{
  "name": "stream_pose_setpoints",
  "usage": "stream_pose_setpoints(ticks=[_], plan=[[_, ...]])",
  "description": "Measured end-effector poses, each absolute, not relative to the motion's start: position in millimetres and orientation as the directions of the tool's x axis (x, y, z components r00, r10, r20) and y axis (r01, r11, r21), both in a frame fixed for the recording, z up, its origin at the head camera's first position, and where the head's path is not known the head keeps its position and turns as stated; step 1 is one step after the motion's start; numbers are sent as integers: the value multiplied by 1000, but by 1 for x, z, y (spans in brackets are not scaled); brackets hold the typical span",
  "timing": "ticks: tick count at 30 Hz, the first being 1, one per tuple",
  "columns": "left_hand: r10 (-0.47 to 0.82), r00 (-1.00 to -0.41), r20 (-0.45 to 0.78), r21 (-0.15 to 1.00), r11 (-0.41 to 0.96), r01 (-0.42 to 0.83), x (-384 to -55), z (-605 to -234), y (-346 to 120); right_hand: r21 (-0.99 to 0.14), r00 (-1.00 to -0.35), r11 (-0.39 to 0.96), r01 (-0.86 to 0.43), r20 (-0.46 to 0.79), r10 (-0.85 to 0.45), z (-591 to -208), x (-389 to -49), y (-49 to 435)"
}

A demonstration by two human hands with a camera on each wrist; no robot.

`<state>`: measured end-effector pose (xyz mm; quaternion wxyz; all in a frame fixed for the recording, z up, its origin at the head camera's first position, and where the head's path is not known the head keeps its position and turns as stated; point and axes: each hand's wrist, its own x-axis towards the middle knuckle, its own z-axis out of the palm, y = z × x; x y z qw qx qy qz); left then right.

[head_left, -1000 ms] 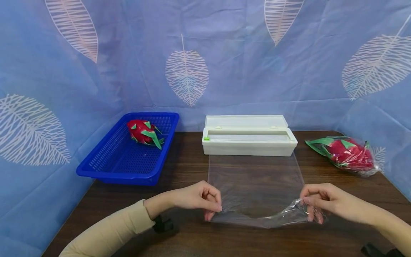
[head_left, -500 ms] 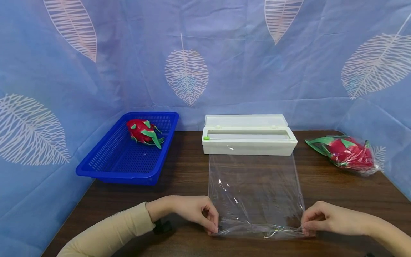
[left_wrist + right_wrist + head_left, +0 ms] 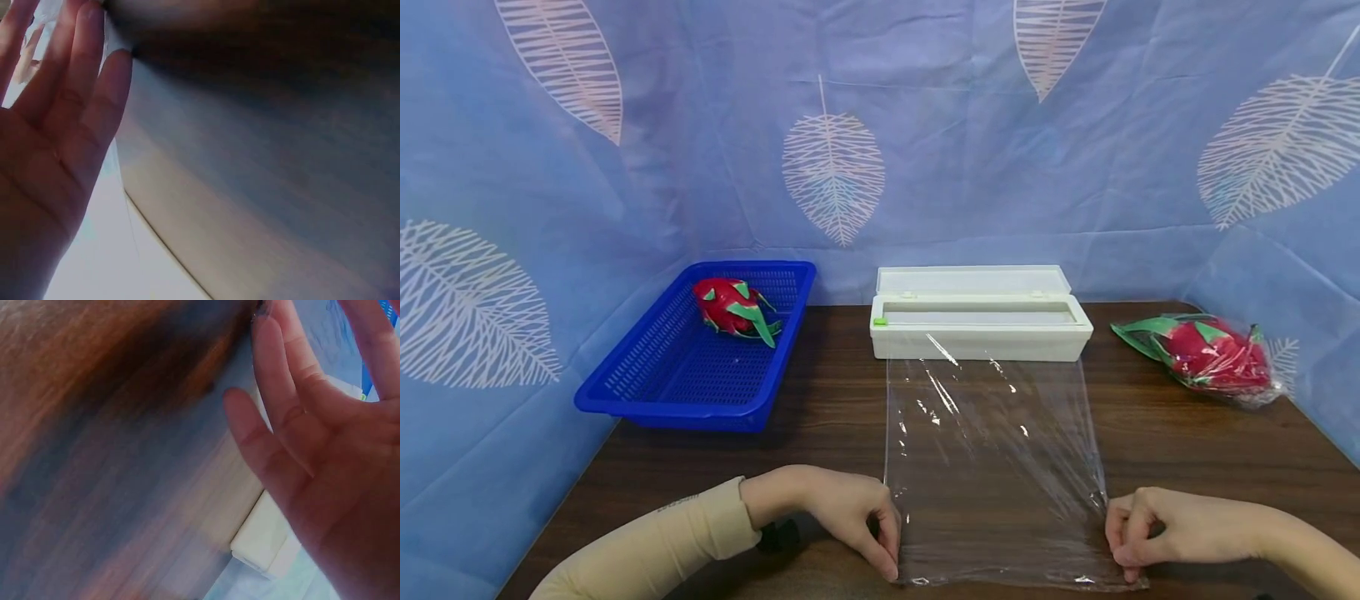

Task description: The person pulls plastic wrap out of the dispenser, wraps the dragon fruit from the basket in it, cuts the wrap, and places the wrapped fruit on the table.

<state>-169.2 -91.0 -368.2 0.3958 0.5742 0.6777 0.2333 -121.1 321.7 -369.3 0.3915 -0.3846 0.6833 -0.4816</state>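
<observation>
A clear sheet of cling film (image 3: 992, 467) stretches from the white dispenser box (image 3: 982, 343) toward the front of the table. At its near left corner my left hand (image 3: 855, 517) pinches the film between thumb and finger. The near right corner is pinched by my right hand (image 3: 1183, 527). The dispenser's lid stands raised, and a green cutter (image 3: 880, 322) sits at the left of its rim. In the left wrist view the palm and fingers of my left hand (image 3: 69, 106) show. My right hand (image 3: 312, 437) fills the right side of the right wrist view.
On the left, a blue basket (image 3: 677, 408) holds a red and green dragon fruit (image 3: 730, 307). A film-wrapped dragon fruit (image 3: 1217, 354) lies at the right. Blue leaf-patterned cloth (image 3: 940, 167) surrounds the dark wooden table (image 3: 820, 400).
Both hands have moved nearer the front of the table, drawing out more cling film. The crumpled near edge is now pulled straight and taut.
</observation>
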Motion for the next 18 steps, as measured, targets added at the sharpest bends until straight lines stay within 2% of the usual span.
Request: stream_pose_setpoints(ticks=[4, 6, 8, 10, 12, 15, 18], plan=[[962, -9, -274, 802, 233, 550, -174, -365, -95, -929, -407, 271, -252, -152, -900, -366, -123, 322], [965, -22, -260, 801, 229, 553, -177, -362, -97, -908, -422, 283, -309, -136, -896, -364, -125, 323], [974, -59, -218, 798, 213, 563, -180, -360, -98, -887, -436, 275, -370, -96, -895, -361, -129, 324], [978, -129, -163, 777, 208, 595, -183, -357, -98, -847, -477, 287, -448, -45, -878, -357, -134, 325], [969, -224, -100, 710, 227, 666, -187, -354, -97, -767, -546, 332, -549, 29, -837, -354, -139, 324], [924, -377, -60, 550, 345, 761, -192, -353, -94, -552, -660, 495, -671, 140, -738, -350, -146, 318], [876, -475, -85, 363, 471, 804, -196, -359, -88, -351, -738, 659, -665, 174, -652, -352, -149, 308]])
